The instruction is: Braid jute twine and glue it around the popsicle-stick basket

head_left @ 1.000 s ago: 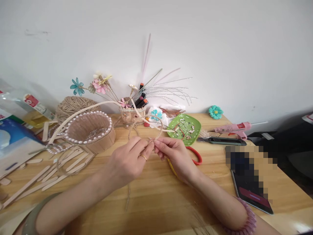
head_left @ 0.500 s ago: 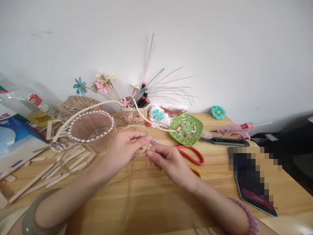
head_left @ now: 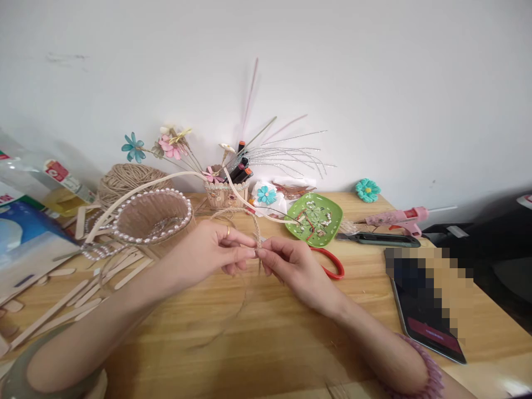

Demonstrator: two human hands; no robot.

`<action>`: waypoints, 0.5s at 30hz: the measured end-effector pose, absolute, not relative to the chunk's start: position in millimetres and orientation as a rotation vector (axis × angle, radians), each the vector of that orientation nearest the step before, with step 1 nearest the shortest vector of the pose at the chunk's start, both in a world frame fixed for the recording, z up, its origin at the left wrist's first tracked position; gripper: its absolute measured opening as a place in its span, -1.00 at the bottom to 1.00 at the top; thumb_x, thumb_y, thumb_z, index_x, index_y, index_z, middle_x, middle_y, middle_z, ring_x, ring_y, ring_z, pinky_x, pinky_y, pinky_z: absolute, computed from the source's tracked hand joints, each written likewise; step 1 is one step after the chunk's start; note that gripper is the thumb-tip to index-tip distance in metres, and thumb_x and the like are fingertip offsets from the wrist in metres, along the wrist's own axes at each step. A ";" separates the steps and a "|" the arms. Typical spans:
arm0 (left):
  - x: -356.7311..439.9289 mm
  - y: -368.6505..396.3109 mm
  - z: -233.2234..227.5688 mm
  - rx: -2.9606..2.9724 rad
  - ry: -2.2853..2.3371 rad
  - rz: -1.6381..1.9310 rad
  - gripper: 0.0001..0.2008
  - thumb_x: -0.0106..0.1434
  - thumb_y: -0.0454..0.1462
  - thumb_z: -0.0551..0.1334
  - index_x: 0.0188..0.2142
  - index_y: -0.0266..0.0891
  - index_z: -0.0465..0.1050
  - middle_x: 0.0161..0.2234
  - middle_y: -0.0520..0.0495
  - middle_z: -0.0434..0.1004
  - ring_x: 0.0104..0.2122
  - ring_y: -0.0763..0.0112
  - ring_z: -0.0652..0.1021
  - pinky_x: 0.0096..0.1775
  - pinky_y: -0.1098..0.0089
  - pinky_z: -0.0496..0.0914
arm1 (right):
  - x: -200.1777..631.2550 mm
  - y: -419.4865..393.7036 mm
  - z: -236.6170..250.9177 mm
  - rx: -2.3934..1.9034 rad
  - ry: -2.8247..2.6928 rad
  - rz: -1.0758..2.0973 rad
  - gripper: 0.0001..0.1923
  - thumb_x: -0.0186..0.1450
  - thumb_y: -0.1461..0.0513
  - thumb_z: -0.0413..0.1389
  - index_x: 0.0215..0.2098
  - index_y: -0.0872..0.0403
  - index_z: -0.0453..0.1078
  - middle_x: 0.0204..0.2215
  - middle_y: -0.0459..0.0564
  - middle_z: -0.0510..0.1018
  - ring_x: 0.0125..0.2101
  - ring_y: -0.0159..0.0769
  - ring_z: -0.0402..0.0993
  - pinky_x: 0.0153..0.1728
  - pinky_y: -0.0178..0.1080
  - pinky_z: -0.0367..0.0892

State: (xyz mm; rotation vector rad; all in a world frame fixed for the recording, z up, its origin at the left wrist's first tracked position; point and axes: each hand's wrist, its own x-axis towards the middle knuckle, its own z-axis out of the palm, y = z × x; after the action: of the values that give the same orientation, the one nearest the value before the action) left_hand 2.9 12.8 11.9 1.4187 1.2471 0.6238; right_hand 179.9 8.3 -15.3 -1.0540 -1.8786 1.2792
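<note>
While both hands meet above the worktop [head_left: 266,338], left hand [head_left: 210,252] pinches the braided twine [head_left: 256,237] at its fingertips, grip clenched on it; right hand [head_left: 291,266] pinches the same twine, loose strands hanging below. Red scissors [head_left: 332,263] lie just right.

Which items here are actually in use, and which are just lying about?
In use: left hand and right hand, both pinching the braided twine.

Lying about: pearl-rimmed basket, twine ball, green dish, scissors, glue gun, wooden sticks, phone.
</note>
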 end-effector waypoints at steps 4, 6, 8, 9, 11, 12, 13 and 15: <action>0.0 12.0 12.6 1.515 1.348 0.657 -0.86 0.00 -0.28 0.22 -0.48 -0.19 0.58 -0.71 0.08 0.41 -0.67 0.47 0.40 -0.60 0.50 0.26 | 179.7 9.4 -15.5 -1.071 -1.913 1.313 -0.71 0.28 0.19 -0.03 -0.58 0.12 0.26 -0.65 -0.18 0.25 -0.61 -0.48 0.08 -0.60 -0.38 0.02; -0.4 12.1 11.3 1.547 1.414 0.606 -0.83 0.01 -0.26 0.20 -0.43 -0.16 0.59 -0.74 0.12 0.36 -0.71 0.50 0.34 -0.64 0.51 0.17 | 179.1 9.7 -15.8 -1.112 -1.945 1.256 -0.71 0.28 0.21 -0.02 -0.58 0.12 0.27 -0.66 -0.18 0.26 -0.61 -0.48 0.08 -0.60 -0.38 0.02; 0.3 12.5 8.8 1.576 1.453 0.576 -0.81 0.01 -0.22 0.22 -0.39 -0.13 0.59 -0.75 0.14 0.33 -0.73 0.51 0.29 -0.66 0.51 0.11 | 178.8 9.9 -16.0 -1.144 -1.984 1.190 -0.72 0.27 0.23 -0.02 -0.59 0.12 0.28 -0.66 -0.18 0.28 -0.62 -0.48 0.08 -0.60 -0.38 0.02; 1.0 12.8 7.3 1.593 1.460 0.577 -0.80 0.01 -0.19 0.23 -0.37 -0.12 0.59 -0.73 0.13 0.35 -0.72 0.51 0.30 -0.65 0.50 0.12 | 178.7 9.9 -16.2 -1.156 -2.007 1.156 -0.72 0.27 0.23 -0.02 -0.58 0.12 0.28 -0.66 -0.17 0.29 -0.62 -0.48 0.09 -0.60 -0.39 0.02; 2.5 13.4 4.4 1.630 1.452 0.603 -0.81 0.00 -0.16 0.25 -0.41 -0.12 0.60 -0.67 0.10 0.44 -0.65 0.46 0.37 -0.60 0.48 0.18 | 178.5 9.5 -17.3 -1.180 -2.063 1.067 -0.74 0.28 0.25 -0.02 -0.56 0.12 0.31 -0.65 -0.16 0.33 -0.63 -0.48 0.13 -0.59 -0.39 0.04; 3.1 13.6 3.2 1.649 1.442 0.613 -0.83 0.00 -0.17 0.24 -0.45 -0.14 0.59 -0.63 0.07 0.48 -0.61 0.42 0.41 -0.57 0.47 0.22 | 178.3 9.1 -18.2 -1.193 -2.099 1.007 -0.75 0.28 0.25 -0.03 -0.54 0.12 0.32 -0.65 -0.15 0.35 -0.62 -0.47 0.15 -0.59 -0.39 0.04; 3.7 13.8 2.2 1.673 1.430 0.614 -0.84 0.01 -0.18 0.23 -0.50 -0.15 0.57 -0.60 0.05 0.50 -0.56 0.39 0.44 -0.53 0.45 0.25 | 178.1 8.6 -19.4 -1.205 -2.137 0.936 -0.77 0.28 0.26 -0.03 -0.52 0.12 0.34 -0.64 -0.14 0.37 -0.62 -0.46 0.18 -0.58 -0.39 0.05; 4.3 13.8 0.5 1.750 1.406 0.610 -0.83 0.06 -0.20 0.19 -0.55 -0.18 0.51 -0.57 0.04 0.50 -0.52 0.38 0.45 -0.48 0.43 0.27 | 177.6 7.3 -22.2 -1.225 -2.200 0.754 -0.78 0.28 0.26 -0.03 -0.49 0.11 0.36 -0.62 -0.11 0.42 -0.60 -0.44 0.25 -0.56 -0.38 0.06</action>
State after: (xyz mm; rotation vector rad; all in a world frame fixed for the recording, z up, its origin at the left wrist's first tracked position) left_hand 4.3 13.8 0.5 1.7505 1.4055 0.6102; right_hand 177.6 7.3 -22.2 -1.2255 -2.2004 0.7535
